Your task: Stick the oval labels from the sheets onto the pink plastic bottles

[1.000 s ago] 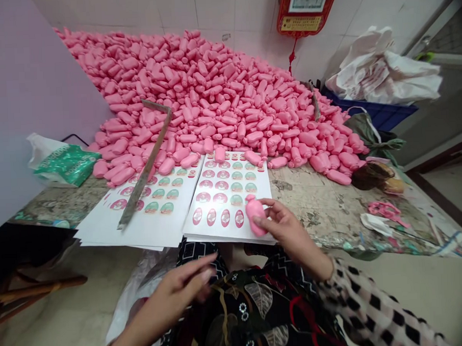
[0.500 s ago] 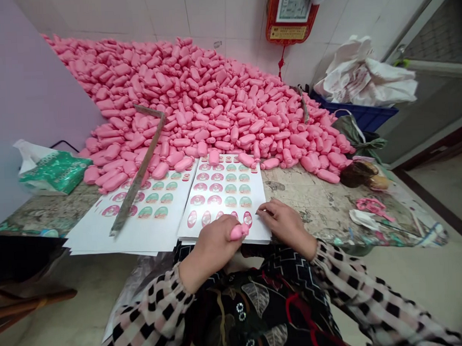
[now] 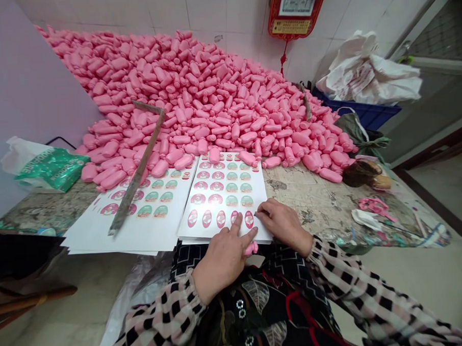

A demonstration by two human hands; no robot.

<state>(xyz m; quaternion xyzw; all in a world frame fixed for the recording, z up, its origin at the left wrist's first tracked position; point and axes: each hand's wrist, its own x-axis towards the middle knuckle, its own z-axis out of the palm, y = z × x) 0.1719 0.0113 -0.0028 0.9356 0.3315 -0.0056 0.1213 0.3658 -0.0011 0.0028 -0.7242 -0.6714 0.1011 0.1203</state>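
My left hand keeps a small pink plastic bottle in its curled lower fingers; most of the bottle is hidden. Its index and middle fingers are stretched onto the front row of the sticker sheet, on either side of an oval pink sticker. My right hand is at the sheet's right edge, thumb and forefinger pinched beside that same sticker. A small dark tip shows at the pinch, too small to name. The sheet lies on a stack and carries rows of pink and green stickers.
A large heap of pink bottles covers the back of the worktable. At left, a metal angle bar lies across a second sticker sheet, beside a green tissue pack. A blue crate with white bags stands back right.
My left hand has lowered the bottle toward the table's front edge and stretched two fingers onto the sheet. My right hand stays pinched near the corner sticker, moved only slightly.
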